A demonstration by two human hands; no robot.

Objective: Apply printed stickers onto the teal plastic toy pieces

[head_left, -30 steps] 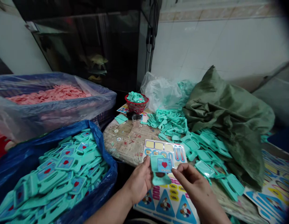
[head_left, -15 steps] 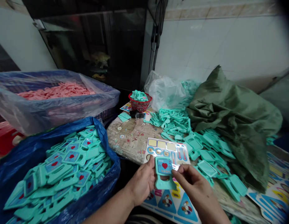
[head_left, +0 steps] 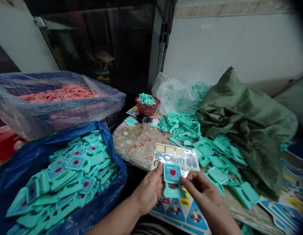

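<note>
My left hand grips the left side of a teal plastic toy piece with a blue sticker bearing a red heart on its face. My right hand pinches the piece's right edge with thumb and fingertips. Both hold it just above a sticker sheet lying on the table. To the right lies a heap of bare teal plastic pieces.
A blue bag at the left holds many stickered teal pieces. Behind it stands a clear-lined bin of pink pieces. A red basket, a clear plastic bag and a green sack lie at the back. More sticker sheets sit at right.
The blue heart sticker, held loose over the teal piece a second ago, now sits flat on its face. Both hands stay on the piece, nearly unmoved over the last half second.
</note>
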